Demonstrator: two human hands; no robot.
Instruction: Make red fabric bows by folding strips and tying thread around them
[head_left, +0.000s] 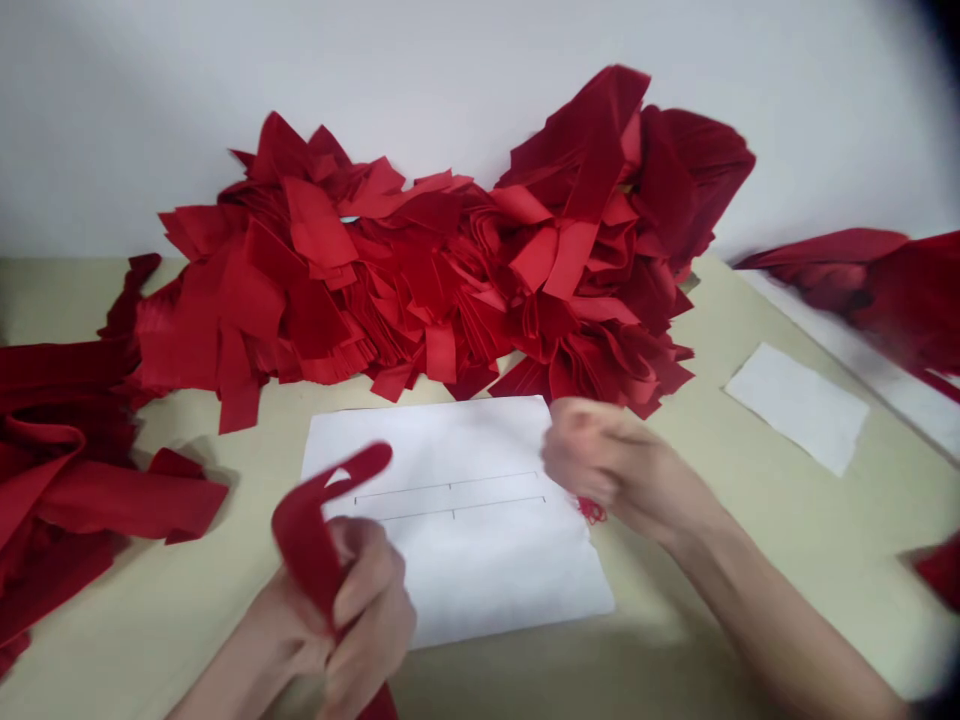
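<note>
The left hand [352, 610] has a closed grip on a red fabric strip [307, 540], which bends over the fingers with its free end curling up and its tail hanging below. The right hand [600, 465] is a closed, blurred fist over the edge of the ruled white paper sheet [480, 570], with frayed red threads [592, 511] showing beneath it. Behind the sheet rises a loose heap of red fabric strips [412, 290]. A sudden pull could fray the strip further, and a loose grip could let it slip. A careless right-hand swing could snag the heap and spill strips across the sheet.
</note>
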